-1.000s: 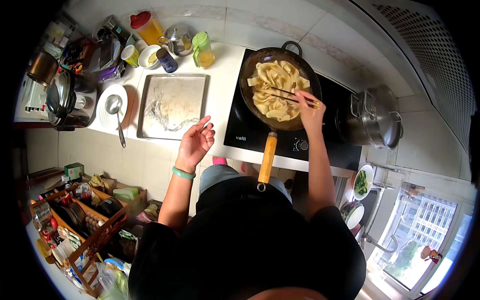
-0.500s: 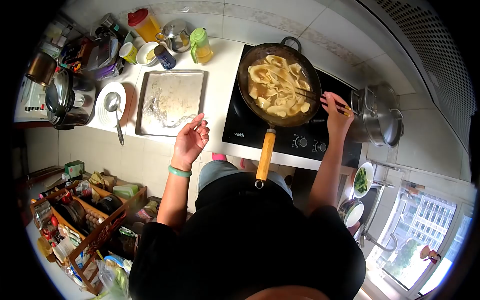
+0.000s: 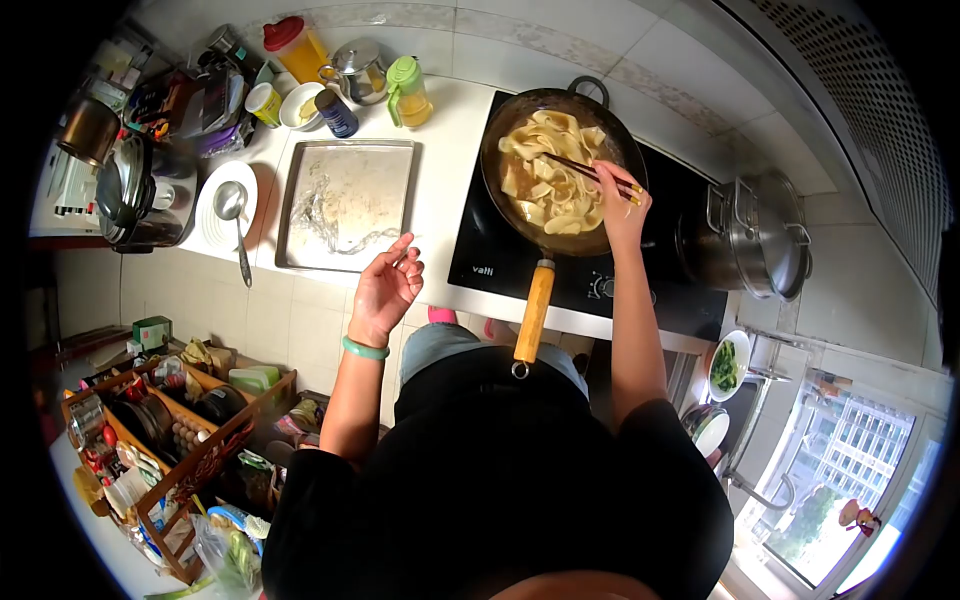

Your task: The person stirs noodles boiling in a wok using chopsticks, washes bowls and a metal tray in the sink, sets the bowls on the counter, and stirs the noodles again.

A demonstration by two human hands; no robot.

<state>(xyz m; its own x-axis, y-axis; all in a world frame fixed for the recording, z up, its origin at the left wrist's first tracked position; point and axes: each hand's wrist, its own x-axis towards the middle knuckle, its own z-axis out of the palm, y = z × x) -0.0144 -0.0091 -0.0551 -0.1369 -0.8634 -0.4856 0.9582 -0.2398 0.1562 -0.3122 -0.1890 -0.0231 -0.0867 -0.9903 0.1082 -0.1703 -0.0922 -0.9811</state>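
Note:
My right hand point(image 3: 623, 205) grips a pair of dark chopsticks point(image 3: 578, 166) over the wok point(image 3: 628, 150), their tips among the wide noodles point(image 3: 548, 185). Brownish broth surrounds the noodles. The wok sits on a black cooktop point(image 3: 478, 240), its wooden handle point(image 3: 535, 312) pointing toward my body. My left hand point(image 3: 388, 288), palm up with loosely curled fingers apart, hangs in front of the metal baking tray point(image 3: 400, 190) and holds nothing. A piece of crumpled clear film point(image 3: 322, 222) lies in that tray.
Left of the tray, a ladle point(image 3: 230, 203) rests on a white plate point(image 3: 215, 225). Behind stand a green-lidded jug point(image 3: 407, 95), a dark jar point(image 3: 338, 115) and a teapot point(image 3: 358, 72). A steel pot point(image 3: 765, 240) is right of the wok; a bowl of greens point(image 3: 728, 365) is by the sink.
My right hand has moved left over the wok, carrying the chopsticks from the right side of the noodles toward their middle. The noodles have shifted. My left hand stays nearly still.

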